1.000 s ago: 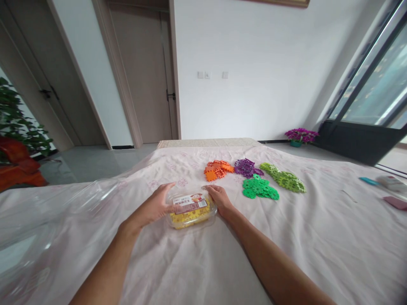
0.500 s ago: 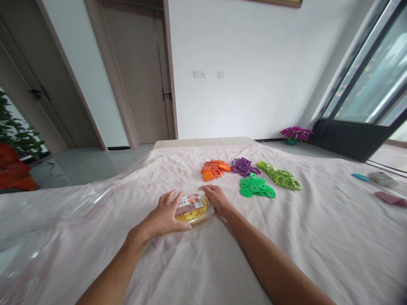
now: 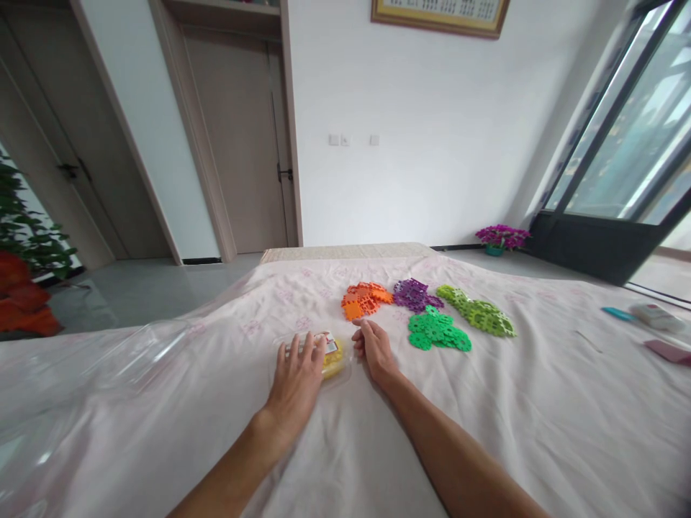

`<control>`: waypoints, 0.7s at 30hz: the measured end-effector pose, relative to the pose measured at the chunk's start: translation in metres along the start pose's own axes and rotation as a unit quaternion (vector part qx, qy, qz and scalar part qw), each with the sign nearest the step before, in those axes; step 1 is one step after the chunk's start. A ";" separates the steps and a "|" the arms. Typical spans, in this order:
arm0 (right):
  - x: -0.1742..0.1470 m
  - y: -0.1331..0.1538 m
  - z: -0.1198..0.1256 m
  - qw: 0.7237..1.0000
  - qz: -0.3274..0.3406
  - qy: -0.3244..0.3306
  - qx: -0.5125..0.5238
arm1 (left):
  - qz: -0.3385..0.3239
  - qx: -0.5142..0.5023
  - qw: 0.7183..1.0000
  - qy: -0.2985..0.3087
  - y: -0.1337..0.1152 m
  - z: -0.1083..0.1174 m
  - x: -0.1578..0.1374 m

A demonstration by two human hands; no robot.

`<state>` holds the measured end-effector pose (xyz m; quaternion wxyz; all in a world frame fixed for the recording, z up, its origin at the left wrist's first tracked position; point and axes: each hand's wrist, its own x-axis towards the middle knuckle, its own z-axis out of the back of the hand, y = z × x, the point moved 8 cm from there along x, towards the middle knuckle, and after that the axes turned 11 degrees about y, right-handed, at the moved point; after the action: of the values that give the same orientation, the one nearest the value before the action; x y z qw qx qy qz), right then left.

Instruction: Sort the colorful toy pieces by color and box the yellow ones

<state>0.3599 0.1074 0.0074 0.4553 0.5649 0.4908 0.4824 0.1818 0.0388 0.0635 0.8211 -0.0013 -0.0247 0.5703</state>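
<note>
A clear plastic box (image 3: pixel 339 367) with a printed label on its lid and yellow pieces inside sits on the pink-white cloth in front of me. My left hand (image 3: pixel 303 363) lies over the left part of the lid, fingers stretched out flat, hiding much of the label. Just right of the box rests my right hand (image 3: pixel 375 349), its fingers curled in, with nothing visible in them. Beyond it are piles of flat plastic pieces: orange (image 3: pixel 363 298), purple (image 3: pixel 414 293), green (image 3: pixel 438 331) and yellow-green (image 3: pixel 480 313).
Clear plastic containers (image 3: pixel 143 360) lie on the left of the cloth (image 3: pixel 540 403). Toward the right edge are a blue item (image 3: pixel 618 314), a white pack (image 3: pixel 656 317) and a dark pink item (image 3: pixel 668 352). A purple potted plant (image 3: pixel 502 237) stands on the floor behind.
My left hand has shifted from the box's left side onto its lid. My right hand has come off the box's right edge and curled beside it. The camera view has tilted up slightly.
</note>
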 end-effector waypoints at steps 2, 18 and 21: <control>0.000 0.000 0.001 1.000 -0.002 -0.007 -0.005 | 0.012 0.012 1.000 -0.020 0.010 0.004 0.013; 0.003 -0.009 -0.003 0.999 -0.030 0.016 -0.031 | 0.087 -0.010 0.993 -0.078 0.082 0.004 0.115; 0.003 -0.008 -0.003 0.999 -0.029 0.016 -0.030 | 0.091 -0.027 0.991 -0.095 0.092 0.007 0.103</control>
<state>0.3564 0.1116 0.0002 0.4780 0.5286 0.4993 0.4927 0.1316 0.1667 0.0719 0.7596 0.0280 -0.1175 0.6391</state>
